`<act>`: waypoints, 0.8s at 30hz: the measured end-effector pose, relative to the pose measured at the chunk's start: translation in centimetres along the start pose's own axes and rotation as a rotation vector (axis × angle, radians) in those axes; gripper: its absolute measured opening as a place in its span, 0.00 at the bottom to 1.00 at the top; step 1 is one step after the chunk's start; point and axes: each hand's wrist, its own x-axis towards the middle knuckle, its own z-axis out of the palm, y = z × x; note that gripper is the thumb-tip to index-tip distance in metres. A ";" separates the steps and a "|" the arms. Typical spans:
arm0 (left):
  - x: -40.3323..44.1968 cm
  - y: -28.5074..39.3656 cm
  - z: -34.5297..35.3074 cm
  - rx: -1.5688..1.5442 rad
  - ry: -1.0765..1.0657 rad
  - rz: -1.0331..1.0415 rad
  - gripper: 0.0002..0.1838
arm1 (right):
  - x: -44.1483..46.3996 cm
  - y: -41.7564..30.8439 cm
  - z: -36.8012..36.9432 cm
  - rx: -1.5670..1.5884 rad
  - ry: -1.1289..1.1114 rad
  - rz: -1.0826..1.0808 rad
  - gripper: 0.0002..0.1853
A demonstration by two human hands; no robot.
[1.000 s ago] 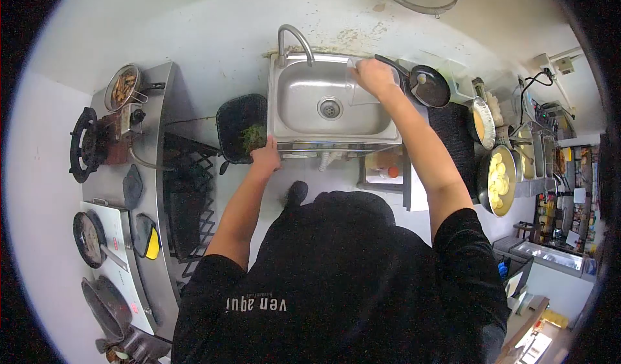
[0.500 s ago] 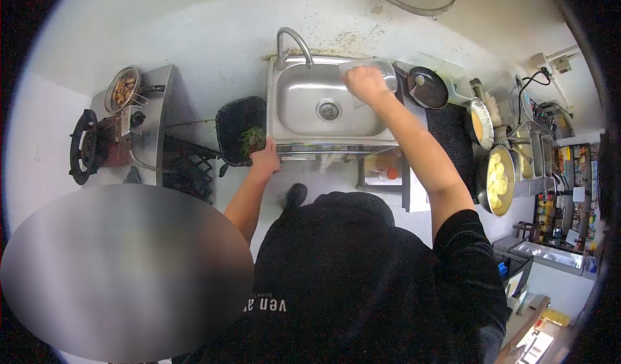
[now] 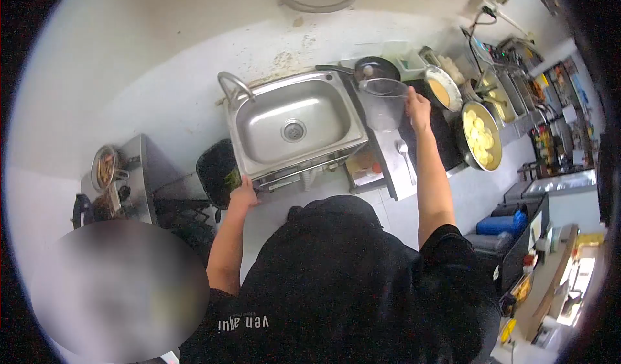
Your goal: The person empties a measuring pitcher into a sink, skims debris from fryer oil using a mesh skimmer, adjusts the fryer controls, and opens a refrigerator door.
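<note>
Right hand point(image 3: 419, 108) closed on the side of a clear jug point(image 3: 383, 110), apparently at its handle, which the fingers largely hide. The jug is just to the right of the sink point(image 3: 357, 126), over the narrow counter point(image 3: 396, 181); whether its base touches the surface cannot be told. The most likely mishap is a knock: the frying pan point(image 3: 383, 66) lies close beyond the rim and the spoon point(image 3: 403, 149) close to the base on the near side, so a low or wide swing could strike either. A one-sided hold could also let the jug tip or twist, more so if the handle is wet. The body of the jug lies to the left of the grip, its wide mouth toward the wall and its base nearer the person, with no second hand beneath. Left hand point(image 3: 244, 196) at the front left corner of the sink, well apart from the jug; whether its fingers pinch the edge or merely rest there cannot be told.
</note>
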 end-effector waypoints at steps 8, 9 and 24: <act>0.1 1.9 -1.6 0.204 -0.026 -0.017 0.52 | -2.2 11.7 -8.9 0.024 0.199 0.118 0.27; -0.6 2.2 -2.0 0.236 -0.015 0.041 0.47 | -2.5 11.6 -9.6 0.031 0.224 0.124 0.27; -3.9 25.7 -8.8 0.512 0.000 0.684 0.27 | -32.3 -34.2 -13.2 -1.117 -0.753 -0.788 0.16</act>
